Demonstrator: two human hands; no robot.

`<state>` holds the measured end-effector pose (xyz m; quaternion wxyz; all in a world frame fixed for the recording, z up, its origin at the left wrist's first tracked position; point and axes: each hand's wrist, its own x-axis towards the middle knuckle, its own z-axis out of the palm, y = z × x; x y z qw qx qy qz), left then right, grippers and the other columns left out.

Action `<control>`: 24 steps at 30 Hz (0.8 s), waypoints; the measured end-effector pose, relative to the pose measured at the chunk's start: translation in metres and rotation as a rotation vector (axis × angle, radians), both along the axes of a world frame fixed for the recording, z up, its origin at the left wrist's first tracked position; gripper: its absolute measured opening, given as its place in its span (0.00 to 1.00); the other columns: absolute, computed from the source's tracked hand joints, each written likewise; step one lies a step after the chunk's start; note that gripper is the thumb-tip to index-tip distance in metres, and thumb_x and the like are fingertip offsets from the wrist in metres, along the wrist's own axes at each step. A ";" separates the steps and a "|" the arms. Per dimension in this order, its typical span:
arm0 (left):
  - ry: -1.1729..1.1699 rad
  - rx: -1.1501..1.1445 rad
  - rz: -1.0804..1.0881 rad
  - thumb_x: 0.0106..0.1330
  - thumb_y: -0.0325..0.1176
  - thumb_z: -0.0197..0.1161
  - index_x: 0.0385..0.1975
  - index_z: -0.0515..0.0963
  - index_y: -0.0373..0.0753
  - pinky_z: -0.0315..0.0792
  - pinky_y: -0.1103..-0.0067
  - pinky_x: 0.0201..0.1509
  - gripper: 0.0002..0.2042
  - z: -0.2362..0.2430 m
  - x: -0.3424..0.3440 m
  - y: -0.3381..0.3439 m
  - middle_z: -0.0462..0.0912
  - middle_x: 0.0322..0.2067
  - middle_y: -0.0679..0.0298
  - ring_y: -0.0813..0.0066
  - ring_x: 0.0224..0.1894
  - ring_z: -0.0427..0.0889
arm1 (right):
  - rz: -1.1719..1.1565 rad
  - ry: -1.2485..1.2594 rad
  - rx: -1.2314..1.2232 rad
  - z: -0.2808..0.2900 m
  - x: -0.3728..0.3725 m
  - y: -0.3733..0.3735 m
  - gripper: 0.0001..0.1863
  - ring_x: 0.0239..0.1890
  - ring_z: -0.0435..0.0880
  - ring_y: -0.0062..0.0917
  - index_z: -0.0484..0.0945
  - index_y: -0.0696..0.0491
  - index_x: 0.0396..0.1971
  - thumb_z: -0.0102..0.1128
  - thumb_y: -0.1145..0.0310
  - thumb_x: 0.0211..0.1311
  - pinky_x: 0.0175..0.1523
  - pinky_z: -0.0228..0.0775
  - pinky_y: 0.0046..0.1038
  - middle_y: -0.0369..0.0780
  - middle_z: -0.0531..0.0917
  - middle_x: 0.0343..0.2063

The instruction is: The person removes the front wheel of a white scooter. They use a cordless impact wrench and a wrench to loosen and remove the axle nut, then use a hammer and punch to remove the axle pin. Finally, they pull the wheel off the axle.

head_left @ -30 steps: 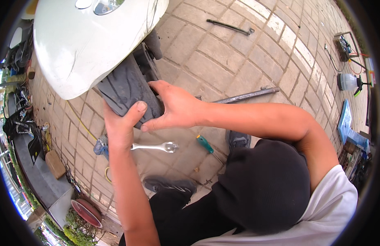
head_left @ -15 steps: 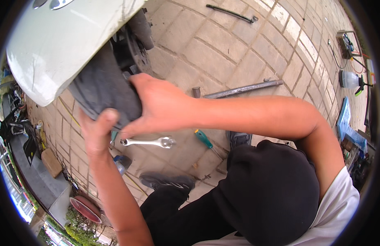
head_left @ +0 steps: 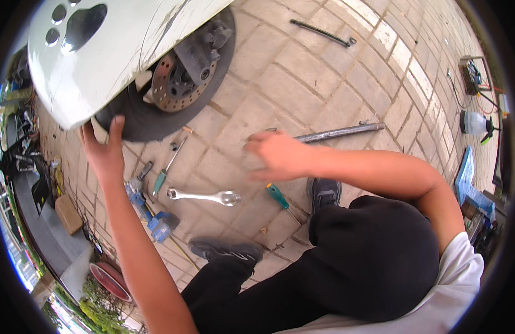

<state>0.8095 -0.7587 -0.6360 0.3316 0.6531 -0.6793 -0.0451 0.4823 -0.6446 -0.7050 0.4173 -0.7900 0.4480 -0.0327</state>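
At the upper left a black-tyred wheel (head_left: 149,127) with a drilled brake disc (head_left: 164,92) sits partly under a scratched white body panel (head_left: 110,58). My left hand (head_left: 104,153) grips the near left end of the tyre, thumb on the tread; its other fingers are partly hidden at the panel's lower edge. Away from the wheel, my right hand (head_left: 280,155) hovers over the paving with nothing visible in it, fingers apart but blurred. Just beyond it lies a metal pipe (head_left: 343,132). Below the hands are a combination spanner (head_left: 204,196) and a green-handled screwdriver (head_left: 277,196).
A second screwdriver (head_left: 161,181) and a blue power tool (head_left: 154,222) lie near my left forearm. Farther off is a black metal rod (head_left: 323,32). A spray bottle (head_left: 474,122) stands at the right edge, a brown block (head_left: 68,214) at the left. My shoes (head_left: 227,249) are close below.
My right hand has let go of the tyre and moved right. The wheel has turned, so its brake disc now shows. My left hand stays at the tyre, shifted slightly left.
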 end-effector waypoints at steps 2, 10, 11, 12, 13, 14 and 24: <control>0.051 0.035 -0.056 0.58 0.47 0.73 0.59 0.70 0.28 0.62 0.67 0.66 0.35 -0.001 0.014 -0.020 0.75 0.58 0.46 0.53 0.60 0.72 | -0.004 0.214 -0.063 -0.018 -0.034 0.009 0.30 0.54 0.77 0.43 0.75 0.58 0.51 0.68 0.52 0.54 0.57 0.69 0.42 0.49 0.78 0.49; 0.075 0.264 0.108 0.55 0.55 0.73 0.63 0.67 0.30 0.67 0.66 0.64 0.43 -0.015 0.054 0.013 0.74 0.59 0.46 0.55 0.61 0.73 | -0.111 0.521 -0.289 -0.086 -0.124 0.059 0.22 0.48 0.74 0.36 0.77 0.52 0.39 0.74 0.61 0.44 0.50 0.65 0.39 0.41 0.75 0.39; 0.076 0.231 0.095 0.57 0.53 0.72 0.63 0.69 0.31 0.67 0.66 0.63 0.40 -0.020 0.063 0.025 0.76 0.58 0.47 0.55 0.60 0.74 | -0.114 0.516 -0.291 -0.092 -0.127 0.058 0.21 0.48 0.75 0.36 0.77 0.52 0.38 0.74 0.62 0.44 0.50 0.65 0.39 0.41 0.75 0.39; 0.081 0.346 0.215 0.60 0.51 0.70 0.60 0.71 0.31 0.68 0.67 0.62 0.35 -0.026 0.075 0.038 0.78 0.55 0.47 0.56 0.59 0.76 | -0.121 0.501 -0.297 -0.098 -0.128 0.056 0.20 0.47 0.75 0.35 0.77 0.52 0.37 0.74 0.62 0.43 0.50 0.65 0.39 0.41 0.76 0.38; 0.084 0.388 0.254 0.63 0.48 0.68 0.58 0.74 0.31 0.69 0.67 0.61 0.30 -0.034 0.088 0.053 0.80 0.52 0.46 0.57 0.57 0.78 | -0.085 0.503 -0.290 -0.102 -0.130 0.053 0.20 0.46 0.76 0.35 0.77 0.52 0.36 0.74 0.63 0.44 0.49 0.65 0.38 0.41 0.76 0.37; 0.080 0.457 0.338 0.64 0.46 0.66 0.55 0.76 0.32 0.71 0.67 0.60 0.27 -0.044 0.101 0.070 0.82 0.50 0.47 0.55 0.56 0.79 | -0.049 0.495 -0.288 -0.104 -0.132 0.051 0.19 0.46 0.76 0.35 0.77 0.52 0.36 0.73 0.63 0.44 0.49 0.65 0.38 0.40 0.77 0.36; -0.512 0.701 0.155 0.60 0.39 0.66 0.53 0.78 0.43 0.69 0.60 0.56 0.21 -0.157 0.130 0.149 0.80 0.50 0.63 0.59 0.56 0.74 | -0.283 0.420 -0.467 -0.066 -0.144 0.028 0.21 0.45 0.77 0.39 0.76 0.55 0.43 0.70 0.68 0.48 0.50 0.65 0.39 0.43 0.78 0.39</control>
